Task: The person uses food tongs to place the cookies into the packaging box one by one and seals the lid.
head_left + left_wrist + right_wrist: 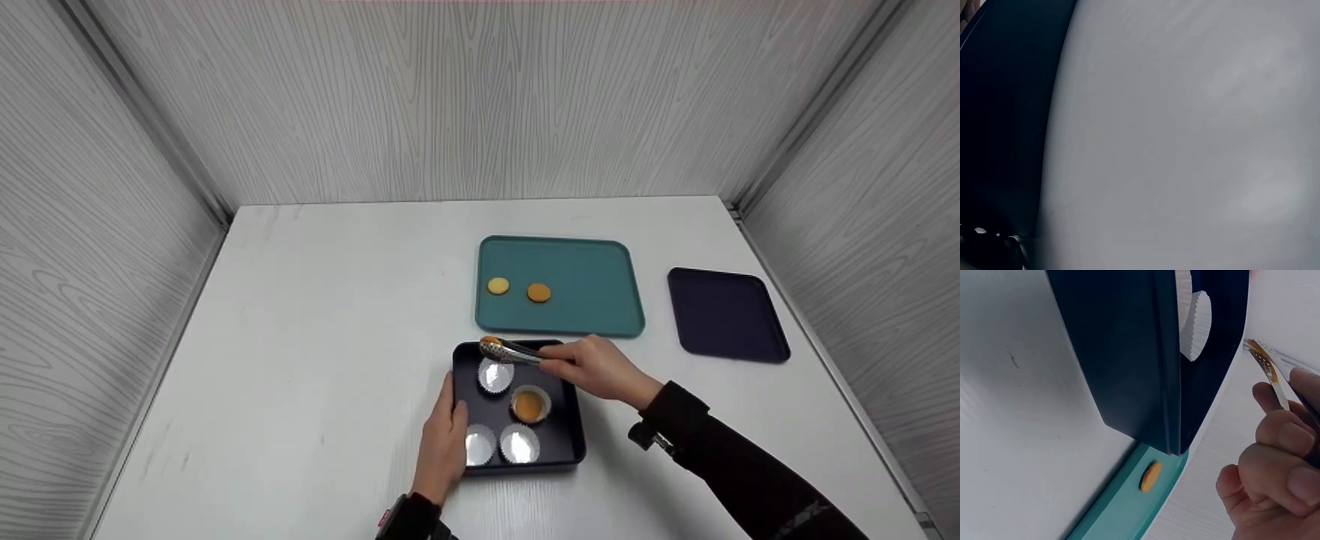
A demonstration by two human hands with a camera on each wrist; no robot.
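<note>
My right hand (561,364) grips metal tongs (516,352) that pinch a small orange cookie (489,343) over the far edge of a dark square tray (568,431). The tray holds several white paper liners; one liner (530,406) has a cookie in it, and the liner (496,374) under the tongs is empty. My left hand (442,439) rests along the tray's left side, fingers fairly straight. In the right wrist view the tongs' tip (1262,361) and my fingers (1280,433) show beside the dark tray (1129,354). The left wrist view shows only the tray's side (1005,112) and the table.
Behind the dark tray lies a teal tray (592,289) with a yellow cookie (498,286) and an orange cookie (538,292). A dark flat lid (727,315) sits to the right. The white table (315,337) is walled on three sides.
</note>
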